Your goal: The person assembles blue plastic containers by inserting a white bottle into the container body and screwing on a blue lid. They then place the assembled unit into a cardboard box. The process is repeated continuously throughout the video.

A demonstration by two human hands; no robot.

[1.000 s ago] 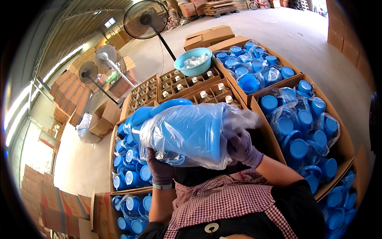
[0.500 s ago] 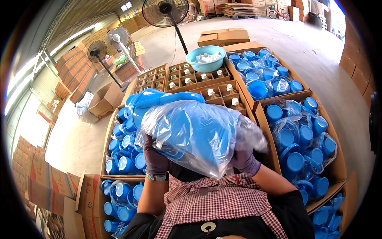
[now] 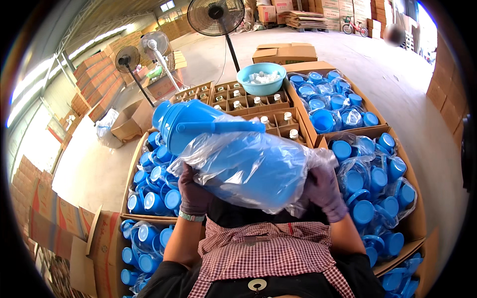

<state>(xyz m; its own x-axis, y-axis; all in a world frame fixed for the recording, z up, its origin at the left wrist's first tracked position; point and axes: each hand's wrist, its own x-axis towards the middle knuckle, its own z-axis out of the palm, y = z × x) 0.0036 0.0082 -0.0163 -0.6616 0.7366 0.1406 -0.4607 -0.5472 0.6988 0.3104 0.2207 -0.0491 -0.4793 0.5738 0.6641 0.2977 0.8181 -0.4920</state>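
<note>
Carton rims (image 3: 420, 213) crowd 4 & 8 o'clock; my L hand (image 3: 194, 192) & R hand (image 3: 325, 193), curled, hold blue jug (image 3: 243, 159), half-bagged, top twd 10.

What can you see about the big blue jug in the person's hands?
The blue jug looks like glossy plastic, with a long handle along its side. It is tilted in the air, its bare narrower end up to the left; a wrinkled clear bag covers its wide body. The left hand supports it from below; the right hand touches the bag's crumpled end.
</note>
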